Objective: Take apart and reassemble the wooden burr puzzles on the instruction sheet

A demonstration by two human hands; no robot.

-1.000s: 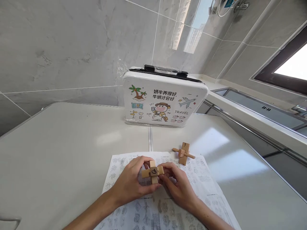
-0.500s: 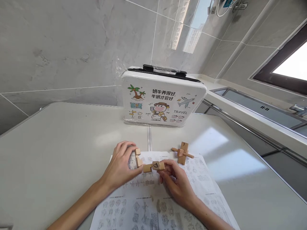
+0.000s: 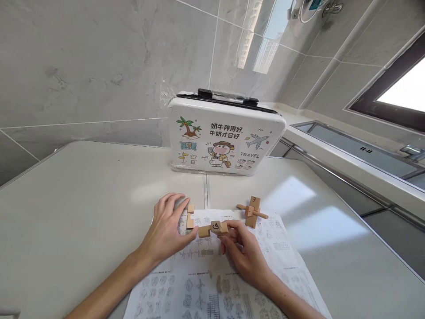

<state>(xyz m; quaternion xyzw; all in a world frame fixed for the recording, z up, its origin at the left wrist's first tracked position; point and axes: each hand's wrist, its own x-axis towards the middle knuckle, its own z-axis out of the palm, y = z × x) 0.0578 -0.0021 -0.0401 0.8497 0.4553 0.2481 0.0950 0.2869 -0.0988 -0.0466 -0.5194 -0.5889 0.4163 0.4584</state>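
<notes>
My right hand (image 3: 242, 250) pinches a wooden puzzle bar (image 3: 213, 229) with a black mark on its top block, held just above the printed instruction sheet (image 3: 219, 283). A notched wooden piece (image 3: 190, 215) lies on the sheet's far left corner, with my left hand (image 3: 166, 228) beside it, fingers spread and its thumb close to the piece. An assembled wooden cross puzzle (image 3: 252, 212) sits on the sheet's far right corner, untouched.
A small white suitcase-shaped case (image 3: 226, 137) with cartoon prints, wrapped in plastic, stands at the back of the white table (image 3: 83, 199) against the tiled wall. A seam (image 3: 206, 190) runs down the table's middle. To the right are a ledge and a window.
The cross puzzle held in both hands came apart. My left hand carried the notched piece off to the left, set it on the sheet and spread its fingers; my right hand kept the marked bar.
</notes>
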